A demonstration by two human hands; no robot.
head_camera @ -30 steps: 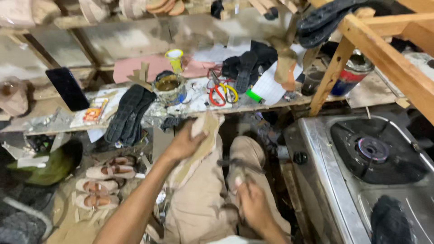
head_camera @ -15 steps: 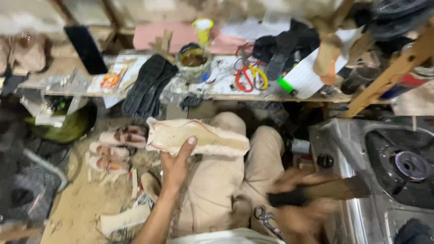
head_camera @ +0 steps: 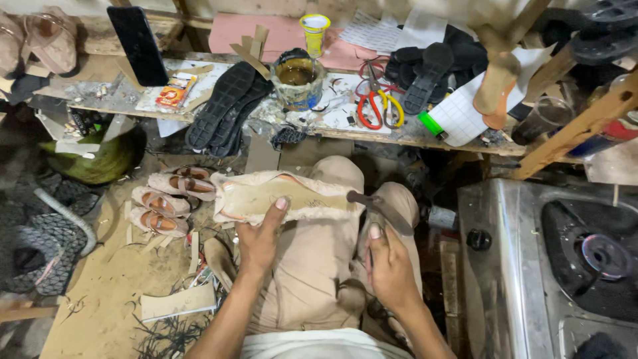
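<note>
My left hand [head_camera: 260, 237] grips a pale beige shoe upper [head_camera: 282, 197], sole side up, lying across my knees with its toe pointing left. The thumb presses on its insole. My right hand [head_camera: 388, 266] holds a dark metal hammer [head_camera: 379, 206] by the handle. The hammer's head touches the shoe's right end. Both hands rest over my tan trousers [head_camera: 312, 279].
A low workbench [head_camera: 119, 96] ahead carries a glue tin [head_camera: 296, 78], red-and-yellow scissors [head_camera: 372, 106], black soles [head_camera: 222, 106], a dark phone [head_camera: 138, 43] and paper. Pink sandals [head_camera: 166, 199] lie on the floor at left. A steel gas stove [head_camera: 551, 259] stands at right, a wooden frame [head_camera: 571, 129] above it.
My right hand has risen from my lap and brought the hammer head against the shoe's right end. The left hand has kept its hold on the shoe and lowered it slightly.
</note>
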